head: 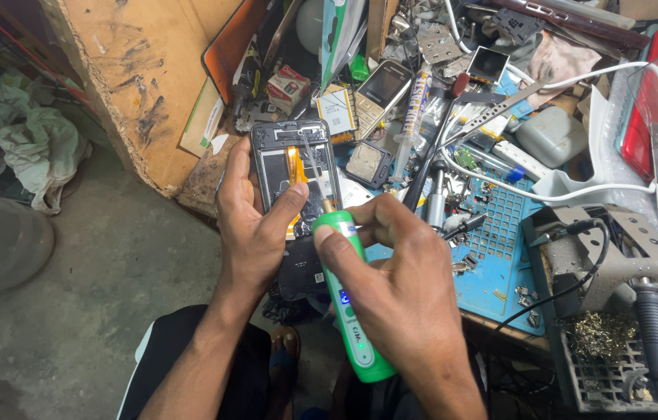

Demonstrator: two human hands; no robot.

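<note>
The left hand [255, 225] gripped an opened phone [298, 167], thumb across it. The right hand [399, 288] clasped a green tool [352, 303], tip at the phone.

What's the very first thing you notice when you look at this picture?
The bright green electric screwdriver in the right hand, mid-picture, its tip on an opened phone held by the left hand. Behind them, a blue work mat lies on a bench crowded with small parts.

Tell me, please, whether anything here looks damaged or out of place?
The phone in the left hand has its back off, innards and orange ribbon bare. The right hand holds a green tool to it. The bench is strewn with parts.
</note>
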